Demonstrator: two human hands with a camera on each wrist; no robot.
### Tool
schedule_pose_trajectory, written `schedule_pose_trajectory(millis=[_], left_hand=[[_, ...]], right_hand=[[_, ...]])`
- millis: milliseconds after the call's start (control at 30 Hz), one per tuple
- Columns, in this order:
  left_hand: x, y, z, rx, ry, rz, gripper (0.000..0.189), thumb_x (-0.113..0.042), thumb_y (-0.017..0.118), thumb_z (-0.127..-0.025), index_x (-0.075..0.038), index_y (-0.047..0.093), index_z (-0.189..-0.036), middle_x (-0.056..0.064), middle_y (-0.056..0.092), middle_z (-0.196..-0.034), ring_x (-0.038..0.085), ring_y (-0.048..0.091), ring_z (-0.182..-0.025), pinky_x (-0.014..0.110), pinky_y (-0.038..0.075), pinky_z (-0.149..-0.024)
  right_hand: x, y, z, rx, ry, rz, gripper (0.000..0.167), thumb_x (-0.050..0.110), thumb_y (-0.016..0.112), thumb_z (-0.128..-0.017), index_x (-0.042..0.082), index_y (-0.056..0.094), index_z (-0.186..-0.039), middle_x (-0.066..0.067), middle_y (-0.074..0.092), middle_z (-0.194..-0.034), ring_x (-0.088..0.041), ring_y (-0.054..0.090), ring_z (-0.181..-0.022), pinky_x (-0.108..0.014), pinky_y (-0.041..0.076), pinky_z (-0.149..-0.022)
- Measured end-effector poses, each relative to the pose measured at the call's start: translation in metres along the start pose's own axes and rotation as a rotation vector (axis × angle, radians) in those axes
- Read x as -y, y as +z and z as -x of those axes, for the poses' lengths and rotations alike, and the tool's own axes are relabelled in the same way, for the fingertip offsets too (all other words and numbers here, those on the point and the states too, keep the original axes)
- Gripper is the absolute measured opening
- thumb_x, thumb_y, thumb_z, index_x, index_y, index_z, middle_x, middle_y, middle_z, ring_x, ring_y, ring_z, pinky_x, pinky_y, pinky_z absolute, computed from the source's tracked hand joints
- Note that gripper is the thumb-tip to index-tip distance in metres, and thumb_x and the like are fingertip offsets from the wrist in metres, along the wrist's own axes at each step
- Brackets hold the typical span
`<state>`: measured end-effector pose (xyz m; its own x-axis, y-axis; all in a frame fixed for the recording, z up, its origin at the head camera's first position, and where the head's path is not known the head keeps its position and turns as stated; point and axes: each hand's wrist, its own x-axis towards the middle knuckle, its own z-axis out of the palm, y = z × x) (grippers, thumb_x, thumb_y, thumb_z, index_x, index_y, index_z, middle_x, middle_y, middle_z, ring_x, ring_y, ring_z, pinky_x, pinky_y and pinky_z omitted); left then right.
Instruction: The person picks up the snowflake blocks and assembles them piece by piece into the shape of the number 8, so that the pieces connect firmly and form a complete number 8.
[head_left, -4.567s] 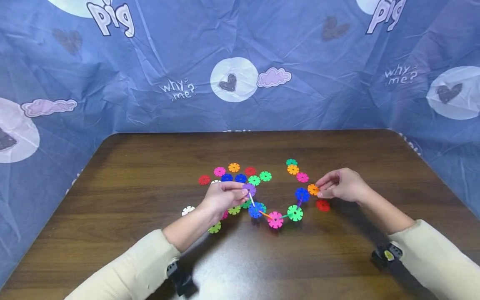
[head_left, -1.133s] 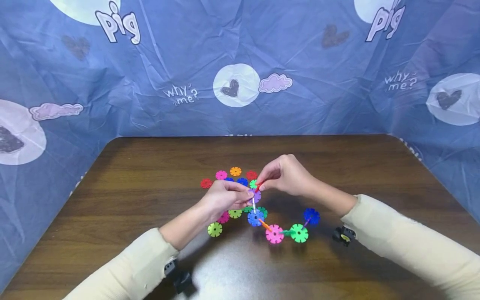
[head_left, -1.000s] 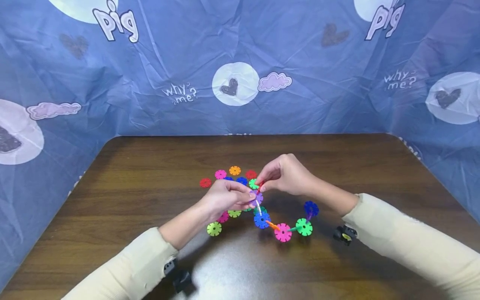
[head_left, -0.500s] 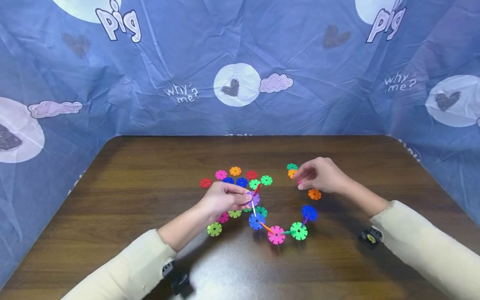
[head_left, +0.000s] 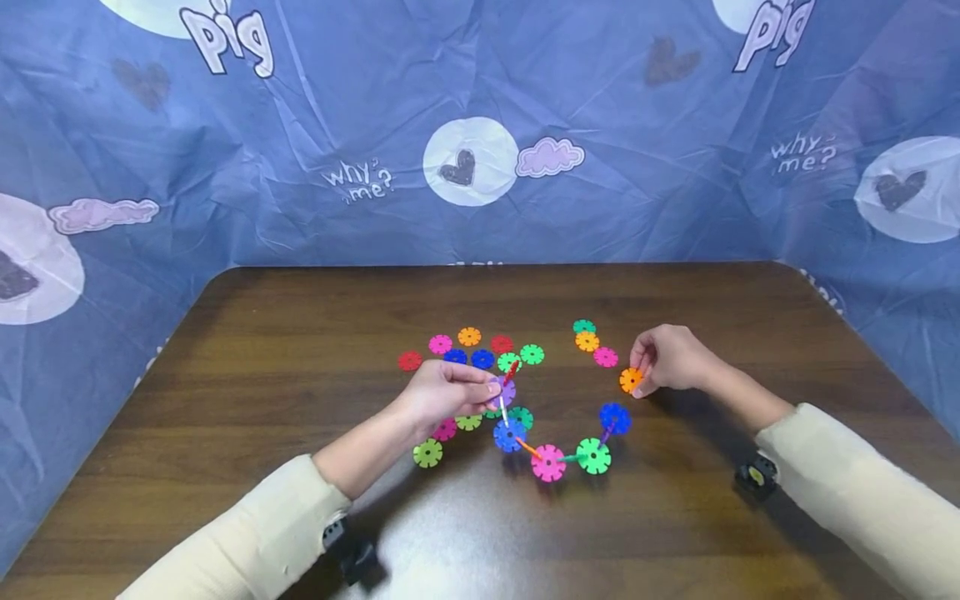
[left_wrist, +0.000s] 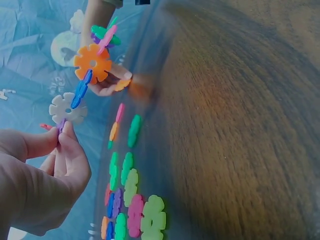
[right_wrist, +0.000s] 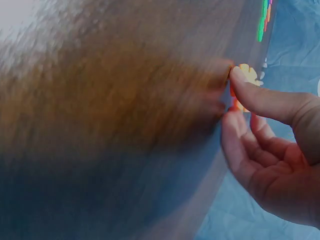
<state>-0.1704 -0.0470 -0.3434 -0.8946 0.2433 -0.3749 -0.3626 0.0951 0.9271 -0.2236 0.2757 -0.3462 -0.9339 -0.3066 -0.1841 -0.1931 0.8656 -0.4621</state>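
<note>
My left hand pinches the purple notched interlocking disc at the upper end of a chain of slotted discs. A red disc stands up from that purple one. Below it the chain runs through a white disc, a blue disc, an orange disc, a pink disc and a green disc, ending in a dark blue disc. Off to the right, my right hand pinches a loose orange disc by its edge, thumb and fingertips close over the table.
Loose discs lie flat on the brown table. A mixed group, including an orange disc and a yellow-green disc, surrounds my left hand. Near my right hand lie a pink disc and others. A blue printed cloth hangs behind.
The red disc, earlier on the table at right, now sits on the chain's purple disc. My right hand has let go of it and moved right to the loose orange disc.
</note>
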Motion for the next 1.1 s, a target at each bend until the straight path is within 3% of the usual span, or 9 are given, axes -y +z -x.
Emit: schedule_pose_trajectory(millis=[100,267,400,567,733,1100], left_hand=[[0.0,0.0,0.0,-0.002,-0.009,-0.007,0.025,-0.002,0.066,-0.088,0.011,0.066,-0.11,0.004,0.073,-0.082,0.006,0.066,-0.068,0.031,0.059,-0.085],[-0.001,0.0,0.002,-0.014,-0.015,-0.024,0.025,-0.002,0.065,-0.088,0.01,0.066,-0.11,0.002,0.071,-0.079,0.006,0.065,-0.068,0.028,0.06,-0.082],[-0.002,-0.002,0.002,-0.023,-0.002,-0.049,0.025,-0.003,0.065,-0.089,0.01,0.067,-0.11,-0.001,0.07,-0.075,0.005,0.063,-0.066,0.022,0.058,-0.074],[-0.004,-0.004,0.003,-0.011,0.0,-0.071,0.024,-0.006,0.066,-0.089,0.007,0.068,-0.109,-0.002,0.07,-0.075,0.005,0.063,-0.068,0.021,0.058,-0.074],[-0.006,-0.004,0.004,0.005,-0.016,-0.097,0.024,-0.011,0.068,-0.089,0.004,0.07,-0.108,-0.001,0.072,-0.079,0.006,0.064,-0.07,0.026,0.059,-0.08],[-0.009,-0.002,0.005,0.013,-0.012,-0.131,0.024,-0.012,0.068,-0.089,0.004,0.07,-0.107,-0.003,0.071,-0.076,0.005,0.063,-0.069,0.025,0.059,-0.078]], right_hand=[[0.0,0.001,-0.001,0.015,0.041,-0.167,0.029,0.009,0.086,-0.067,0.0,0.063,-0.081,0.002,0.059,-0.064,-0.01,0.057,-0.061,-0.023,0.05,-0.058],[0.016,0.003,0.0,0.099,0.106,-0.635,0.03,0.0,0.075,-0.078,-0.012,0.059,-0.1,0.006,0.069,-0.066,-0.008,0.069,-0.065,-0.031,0.061,-0.07],[0.043,0.0,-0.001,0.125,0.08,-0.798,0.037,-0.001,0.07,-0.083,-0.018,0.055,-0.112,0.004,0.073,-0.075,-0.011,0.071,-0.071,-0.035,0.061,-0.076],[0.077,-0.002,-0.004,0.118,0.059,-0.813,0.039,0.0,0.068,-0.085,-0.02,0.055,-0.116,0.005,0.073,-0.076,-0.009,0.07,-0.069,-0.034,0.061,-0.077],[0.099,-0.001,-0.008,0.116,0.096,-0.784,0.038,0.0,0.069,-0.084,-0.017,0.059,-0.116,0.004,0.072,-0.073,-0.006,0.068,-0.066,-0.03,0.061,-0.074],[0.116,0.004,-0.008,0.108,0.084,-0.8,0.035,-0.004,0.067,-0.082,-0.02,0.059,-0.112,0.003,0.07,-0.069,-0.005,0.066,-0.061,-0.026,0.061,-0.068]])
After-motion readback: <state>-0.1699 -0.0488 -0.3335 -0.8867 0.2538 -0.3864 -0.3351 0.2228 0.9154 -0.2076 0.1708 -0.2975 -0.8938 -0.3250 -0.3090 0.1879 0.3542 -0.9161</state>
